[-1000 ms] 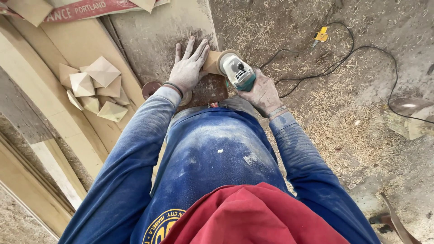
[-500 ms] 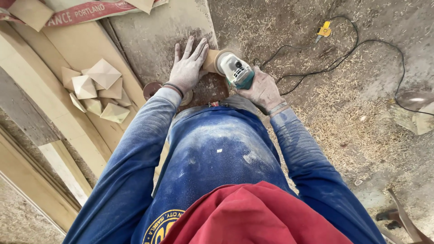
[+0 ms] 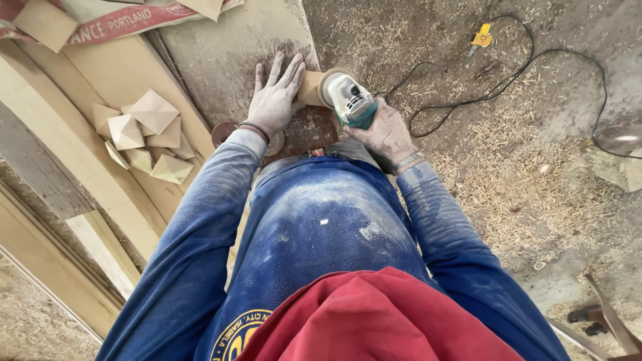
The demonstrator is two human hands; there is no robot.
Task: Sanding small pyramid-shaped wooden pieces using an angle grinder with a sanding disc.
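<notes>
1. Left hand (image 3: 273, 100) lies flat on a small tan wood piece (image 3: 309, 89), fingers (image 3: 284, 70) spread and pressing down, pinching nothing. Piece sits on the dusty surface (image 3: 227, 53) at its near right corner, poking out right of the hand.
2. Right hand (image 3: 386, 132) is wrapped round the grey/teal angle grinder (image 3: 350, 100), fingers closed on the body. Disc end touches the piece's right edge.
3. Key relation as I read it: grinder comes in from the right, its long axis running diagonal from the right hand up-left to the piece; left fingertips are just beside the disc. Left hand is the nearer one to the piece.
4. Hidden: most of the piece under the left palm, so can't tell its shape; disc face and contact line not visible; cord (image 3: 508, 87) runs off frame right.
5. Pile of cut wood pyramids (image 3: 147, 130) is well apart, left.
</notes>
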